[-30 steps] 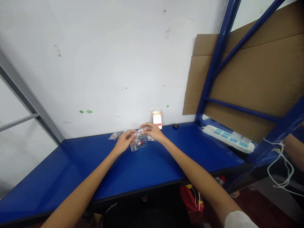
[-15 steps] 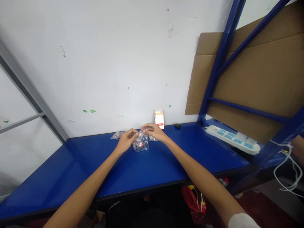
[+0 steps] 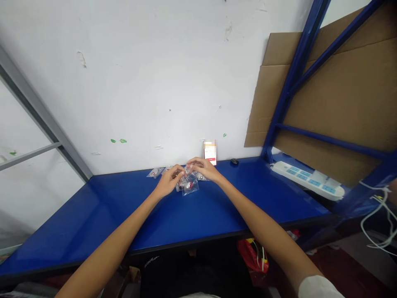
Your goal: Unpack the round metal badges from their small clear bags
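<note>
My left hand (image 3: 170, 181) and my right hand (image 3: 204, 167) meet above the back of the blue table, fingertips close together. Between them they pinch a small clear plastic bag (image 3: 189, 177); its contents are too small to make out. Just below lies another clear bag (image 3: 190, 187) with a silver and red item inside. To the left, beside my left hand, rests a similar bag (image 3: 155, 172) with a red and silver item. More bags (image 3: 202, 176) lie partly hidden behind my right hand.
A phone (image 3: 210, 153) with a lit screen leans on the white wall. Right of it sits a black mouse (image 3: 234, 162). A white power strip (image 3: 307, 180) lies along the right end of the blue table (image 3: 217, 215), near a blue metal frame (image 3: 288, 91) and cardboard (image 3: 347, 82).
The camera view has shifted slightly. Both hands stay close together at the bags, with fingers slightly moved; the bag below them sits at a different angle.
</note>
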Demonstrator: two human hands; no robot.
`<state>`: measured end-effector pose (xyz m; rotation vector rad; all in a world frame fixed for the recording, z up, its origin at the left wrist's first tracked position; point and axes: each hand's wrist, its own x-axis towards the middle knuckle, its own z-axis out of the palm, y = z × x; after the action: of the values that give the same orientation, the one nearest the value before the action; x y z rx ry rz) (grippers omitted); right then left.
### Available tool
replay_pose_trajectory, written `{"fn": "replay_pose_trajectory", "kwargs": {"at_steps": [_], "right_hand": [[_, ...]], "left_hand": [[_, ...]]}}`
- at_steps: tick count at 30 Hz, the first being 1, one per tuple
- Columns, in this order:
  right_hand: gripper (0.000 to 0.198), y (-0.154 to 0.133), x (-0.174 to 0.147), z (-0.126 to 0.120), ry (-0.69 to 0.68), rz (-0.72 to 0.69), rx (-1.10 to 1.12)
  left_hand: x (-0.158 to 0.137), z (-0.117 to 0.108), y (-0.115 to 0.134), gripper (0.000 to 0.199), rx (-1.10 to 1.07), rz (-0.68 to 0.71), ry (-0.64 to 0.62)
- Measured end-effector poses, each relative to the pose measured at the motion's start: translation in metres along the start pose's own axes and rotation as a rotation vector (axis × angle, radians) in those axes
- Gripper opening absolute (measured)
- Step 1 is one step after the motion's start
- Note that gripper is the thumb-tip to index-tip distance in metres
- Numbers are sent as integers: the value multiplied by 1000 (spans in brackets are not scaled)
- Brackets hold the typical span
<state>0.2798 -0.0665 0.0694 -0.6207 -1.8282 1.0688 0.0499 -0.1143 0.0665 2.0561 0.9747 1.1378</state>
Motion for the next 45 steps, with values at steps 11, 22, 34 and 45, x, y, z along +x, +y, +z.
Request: {"fn": "replay_pose_trajectory", "kwargs": {"at_steps": [11, 22, 34, 45], "right_hand": [[30, 7, 2, 0, -45, 65, 35], [98, 24, -4, 16, -49, 95, -147], [84, 25, -9, 31, 78, -69, -559], [74, 30, -6, 27, 76, -150, -668]], "left_hand": [[-2, -4, 6, 28, 109, 43, -66], [2, -3, -6, 29, -50, 26, 281], [-2, -6, 5, 30, -59, 55, 98], [-2, -10, 1, 30, 20, 52, 120]]}}
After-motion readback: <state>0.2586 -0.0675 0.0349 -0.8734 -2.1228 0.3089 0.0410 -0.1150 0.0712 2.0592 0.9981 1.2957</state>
